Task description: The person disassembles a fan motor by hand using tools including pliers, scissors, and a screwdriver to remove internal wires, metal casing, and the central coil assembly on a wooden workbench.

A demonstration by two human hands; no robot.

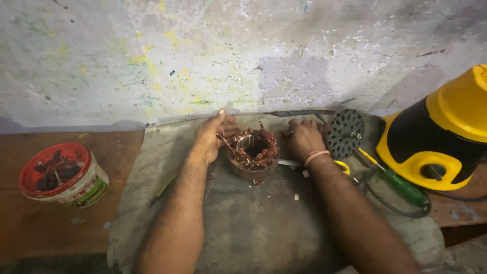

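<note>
A: What sits between the two hands?

B: A motor stator (252, 147), a ring with copper windings, standing on its end on a grey mat (253, 223) that covers the bench (45, 223). That way its bore faces up towards the person.

A: And the left hand (212, 136)?

B: It lies against the stator's left side, fingers stretched towards the wall (203, 56), thumb at the windings, bracing more than gripping, it seems.

A: The right hand (303, 138)?

B: Curled into a loose fist against the right side. Whether it pinches a wire, I cannot tell.

A: What lies near?

B: A perforated metal disc (345, 133) and a green-handled screwdriver (401, 185) just beside the right wrist, close enough to reach, and a yellow and black appliance housing (446, 137). Well apart on the left stands a red-lidded tub (63, 175) holding dark bits.
</note>
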